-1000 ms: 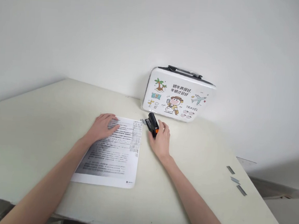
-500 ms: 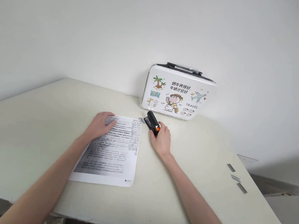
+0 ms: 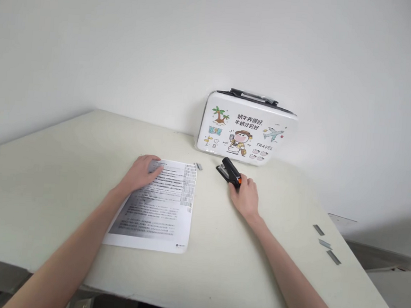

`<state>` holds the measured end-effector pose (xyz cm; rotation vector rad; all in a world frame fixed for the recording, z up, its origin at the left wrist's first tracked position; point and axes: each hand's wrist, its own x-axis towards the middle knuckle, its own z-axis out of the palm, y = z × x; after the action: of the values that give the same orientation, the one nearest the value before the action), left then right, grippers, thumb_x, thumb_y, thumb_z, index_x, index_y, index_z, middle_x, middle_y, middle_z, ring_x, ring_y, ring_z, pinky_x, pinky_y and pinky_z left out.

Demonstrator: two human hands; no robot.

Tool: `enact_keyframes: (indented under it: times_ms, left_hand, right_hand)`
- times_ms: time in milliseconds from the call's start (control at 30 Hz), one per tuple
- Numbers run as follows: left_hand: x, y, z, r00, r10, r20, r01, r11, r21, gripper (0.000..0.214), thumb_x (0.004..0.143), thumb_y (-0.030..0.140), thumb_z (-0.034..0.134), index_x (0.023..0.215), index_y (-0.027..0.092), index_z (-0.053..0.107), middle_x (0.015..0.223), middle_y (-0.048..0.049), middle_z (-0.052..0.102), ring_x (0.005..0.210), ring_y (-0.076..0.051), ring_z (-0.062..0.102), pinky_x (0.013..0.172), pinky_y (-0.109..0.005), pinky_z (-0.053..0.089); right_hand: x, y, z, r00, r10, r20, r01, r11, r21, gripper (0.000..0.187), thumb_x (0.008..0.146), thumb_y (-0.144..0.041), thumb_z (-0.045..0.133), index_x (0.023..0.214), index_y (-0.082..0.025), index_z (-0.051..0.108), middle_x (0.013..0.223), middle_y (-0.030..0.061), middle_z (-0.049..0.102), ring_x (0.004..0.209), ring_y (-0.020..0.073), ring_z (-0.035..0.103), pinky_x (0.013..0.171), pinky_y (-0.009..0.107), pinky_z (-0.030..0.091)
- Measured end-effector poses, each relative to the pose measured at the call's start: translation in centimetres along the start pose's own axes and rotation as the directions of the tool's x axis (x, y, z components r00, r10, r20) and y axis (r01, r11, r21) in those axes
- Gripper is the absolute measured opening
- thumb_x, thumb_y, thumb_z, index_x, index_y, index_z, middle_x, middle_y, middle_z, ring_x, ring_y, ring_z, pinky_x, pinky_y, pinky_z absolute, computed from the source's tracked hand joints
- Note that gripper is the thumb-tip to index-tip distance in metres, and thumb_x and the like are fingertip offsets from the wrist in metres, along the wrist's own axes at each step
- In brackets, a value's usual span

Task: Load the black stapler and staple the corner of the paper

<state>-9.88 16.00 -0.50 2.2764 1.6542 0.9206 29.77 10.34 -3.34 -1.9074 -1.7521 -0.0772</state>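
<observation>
Plainly, the left hand (image 3: 142, 173) lies over the eleven-o'clock corner of a printed sheet (image 3: 158, 212), its fingers extended with the thumb apart, resting on the paper rather than gripping it. At the sheet's two o'clock, the right hand (image 3: 246, 197) has its fingers closed around the rear of a black stapler (image 3: 228, 170), whose nose points to about ten o'clock. A strip of staples (image 3: 199, 167) sits just beside the sheet's one-o'clock corner. Three more strips (image 3: 333, 257) lie on the desk (image 3: 218, 269) at the right hand's four o'clock. Near the stapler's twelve o'clock stands a white cartoon case (image 3: 254, 117).
</observation>
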Motion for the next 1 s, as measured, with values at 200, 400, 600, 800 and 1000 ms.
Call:
enact_keyframes:
  times_ms: [200, 400, 600, 800, 1000]
  left_hand:
    - [0.0, -0.3, 0.3, 0.999, 0.049, -0.004, -0.048, 0.998, 0.041, 0.051, 0.093, 0.059, 0.052, 0.121, 0.018, 0.064, 0.132, -0.0155, 0.068, 0.13, -0.035, 0.057, 0.117, -0.051, 0.04]
    - [0.5, -0.4, 0.6, 0.998, 0.062, -0.015, -0.06, 0.995, 0.077, 0.05, 0.093, 0.059, 0.052, 0.12, 0.019, 0.065, 0.131, -0.015, 0.068, 0.129, -0.036, 0.059, 0.118, -0.052, 0.04]
    - [0.4, 0.2, 0.3, 0.999, 0.052, -0.004, -0.051, 0.993, 0.104, 0.049, 0.094, 0.057, 0.052, 0.122, 0.019, 0.064, 0.134, -0.0128, 0.068, 0.131, -0.034, 0.058, 0.117, -0.049, 0.042]
    - [0.7, 2.0, -0.5, 0.997, 0.057, 0.054, -0.069, 0.959, 0.276, 0.046, 0.097, 0.051, 0.043, 0.123, 0.018, 0.063, 0.135, -0.0146, 0.067, 0.131, -0.036, 0.058, 0.116, -0.054, 0.041]
    - [-0.7, 7.6, -0.7, 0.987, 0.129, 0.097, -0.155, 0.929, 0.337, 0.042, 0.1, 0.044, 0.045, 0.13, 0.02, 0.061, 0.137, -0.0153, 0.065, 0.137, -0.037, 0.054, 0.118, -0.058, 0.039]
  right_hand:
    - [-1.1, 6.3, -2.8, 0.997, -0.027, 0.079, 0.012, 0.983, 0.183, 0.047, 0.096, -0.053, 0.057, 0.129, -0.02, 0.057, 0.108, 0.0129, 0.061, 0.102, 0.0325, 0.059, 0.091, 0.046, 0.051]
    - [-3.3, 10.1, -6.7, 0.959, -0.207, 0.193, 0.112, 0.904, 0.414, 0.043, 0.098, -0.059, 0.06, 0.125, -0.026, 0.059, 0.106, 0.0084, 0.062, 0.098, 0.028, 0.061, 0.092, 0.046, 0.051]
    - [-4.7, 10.4, -9.7, 0.889, -0.353, 0.292, 0.142, 0.818, 0.557, 0.033, 0.099, -0.054, 0.061, 0.12, -0.028, 0.063, 0.102, 0.0055, 0.061, 0.093, 0.024, 0.06, 0.086, 0.04, 0.052]
    - [-5.0, 9.7, -11.1, 0.828, -0.428, 0.363, 0.124, 0.77, 0.626, 0.034, 0.096, -0.054, 0.068, 0.118, -0.028, 0.067, 0.105, 0.0059, 0.066, 0.095, 0.0244, 0.063, 0.088, 0.04, 0.053]
    - [-5.1, 8.3, -11.1, 0.891, -0.266, 0.369, -0.053, 0.744, 0.666, 0.047, 0.108, -0.059, 0.037, 0.117, -0.028, 0.071, 0.12, 0.0068, 0.073, 0.113, 0.0265, 0.066, 0.102, 0.043, 0.05]
